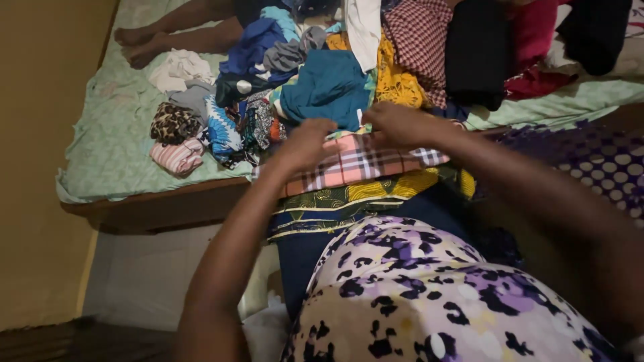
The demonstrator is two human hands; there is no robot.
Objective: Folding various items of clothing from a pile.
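Both hands, left hand (305, 144) and right hand (396, 124), press curled fingers onto a pink-and-white plaid folded cloth (355, 164) at the bed (114, 147) edge; soft, light, best gripped by corners.

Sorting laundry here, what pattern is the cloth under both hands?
Pink, white and dark plaid cloth, clearest in the head view.
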